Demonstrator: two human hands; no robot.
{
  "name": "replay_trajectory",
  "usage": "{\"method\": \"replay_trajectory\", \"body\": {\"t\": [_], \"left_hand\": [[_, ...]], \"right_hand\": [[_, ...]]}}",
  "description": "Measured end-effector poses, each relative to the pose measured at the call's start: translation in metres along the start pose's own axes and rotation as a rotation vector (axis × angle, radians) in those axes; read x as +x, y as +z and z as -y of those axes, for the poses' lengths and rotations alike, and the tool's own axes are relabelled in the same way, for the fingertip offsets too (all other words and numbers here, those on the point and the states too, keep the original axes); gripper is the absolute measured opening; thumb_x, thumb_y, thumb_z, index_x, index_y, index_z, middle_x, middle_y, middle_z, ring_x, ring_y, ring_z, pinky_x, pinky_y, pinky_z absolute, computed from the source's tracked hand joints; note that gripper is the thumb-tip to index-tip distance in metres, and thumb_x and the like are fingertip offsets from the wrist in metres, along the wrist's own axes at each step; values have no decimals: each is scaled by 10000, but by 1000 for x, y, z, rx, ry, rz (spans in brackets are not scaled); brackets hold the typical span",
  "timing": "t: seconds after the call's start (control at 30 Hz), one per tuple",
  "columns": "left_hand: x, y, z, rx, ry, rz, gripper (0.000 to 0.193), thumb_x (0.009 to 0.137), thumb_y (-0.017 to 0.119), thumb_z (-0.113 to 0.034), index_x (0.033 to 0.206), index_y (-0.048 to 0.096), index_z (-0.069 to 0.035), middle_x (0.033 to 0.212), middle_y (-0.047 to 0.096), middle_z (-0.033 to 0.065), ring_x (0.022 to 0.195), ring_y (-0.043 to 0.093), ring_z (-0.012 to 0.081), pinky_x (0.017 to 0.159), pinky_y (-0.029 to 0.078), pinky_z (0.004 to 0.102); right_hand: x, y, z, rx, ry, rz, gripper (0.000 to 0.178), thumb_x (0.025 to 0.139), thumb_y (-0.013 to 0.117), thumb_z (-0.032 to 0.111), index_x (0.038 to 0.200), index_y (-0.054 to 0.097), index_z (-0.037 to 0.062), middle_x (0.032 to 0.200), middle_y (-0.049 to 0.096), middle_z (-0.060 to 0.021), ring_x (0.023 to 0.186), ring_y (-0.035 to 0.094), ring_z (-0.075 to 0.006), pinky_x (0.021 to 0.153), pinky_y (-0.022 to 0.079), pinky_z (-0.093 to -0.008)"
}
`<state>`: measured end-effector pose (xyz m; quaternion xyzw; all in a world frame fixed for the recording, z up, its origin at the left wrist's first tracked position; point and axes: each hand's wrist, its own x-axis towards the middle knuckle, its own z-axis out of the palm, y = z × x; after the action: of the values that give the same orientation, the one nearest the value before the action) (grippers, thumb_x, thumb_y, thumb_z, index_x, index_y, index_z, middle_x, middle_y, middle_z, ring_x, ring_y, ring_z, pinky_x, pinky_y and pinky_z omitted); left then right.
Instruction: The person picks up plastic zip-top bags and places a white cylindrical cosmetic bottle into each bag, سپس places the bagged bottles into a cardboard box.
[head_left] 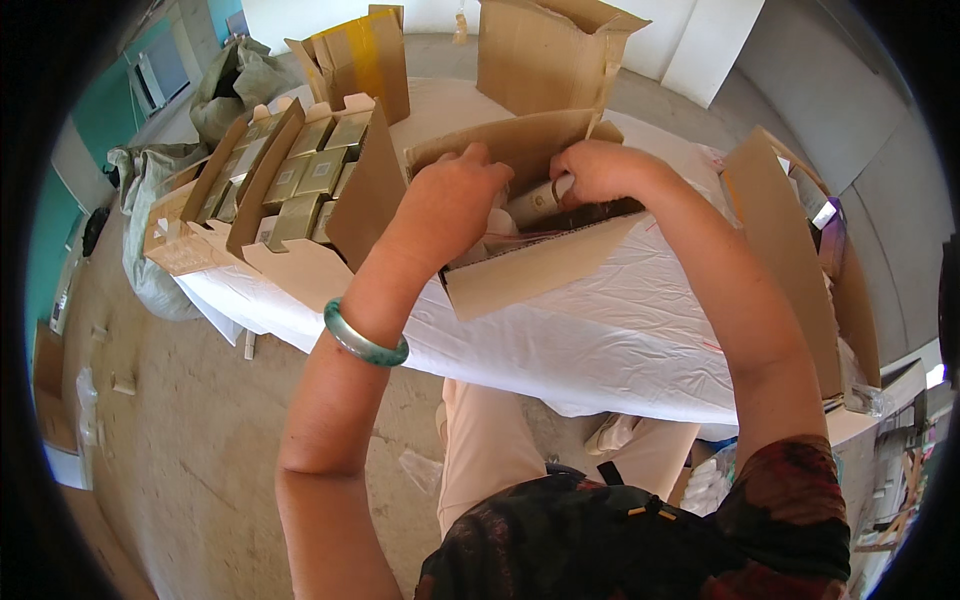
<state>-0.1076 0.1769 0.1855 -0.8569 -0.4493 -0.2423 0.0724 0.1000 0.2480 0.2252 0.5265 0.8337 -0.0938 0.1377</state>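
Note:
An open cardboard box [560, 275] stands on the white-covered table, and both my hands reach into it. My right hand [605, 172] is closed on a white cylindrical container [540, 203], which lies tilted inside the box with a small gold mark on its side. My left hand [455, 200] bends over the box's left part, its fingers curled down and the tips hidden. Something whitish and clear plastic [497, 240] shows just below it; what those fingers hold I cannot make out. A green bangle [365, 335] circles my left wrist.
At left, an open carton [290, 245] holds several gold small boxes [322, 172], with a similar carton beside it. Two taller cardboard boxes, one with yellow tape [368, 60], stand at the back. On the right is another open carton [780, 250]. The white cloth [640, 330] hangs over the table edge.

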Motion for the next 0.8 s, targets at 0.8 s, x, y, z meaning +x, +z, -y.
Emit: {"method": "replay_trajectory", "body": {"t": [0.8], "left_hand": [[8,-23,11,-342,-74,208,201,767,654,-45,966,672,-35,976,654,152,876,622,302,776,488,364]], "right_hand": [[42,2,34,544,-317,-166,374,816,656,74,1176,559,51,1068,591,-59,925,543,-161,805,455,-309]]}}
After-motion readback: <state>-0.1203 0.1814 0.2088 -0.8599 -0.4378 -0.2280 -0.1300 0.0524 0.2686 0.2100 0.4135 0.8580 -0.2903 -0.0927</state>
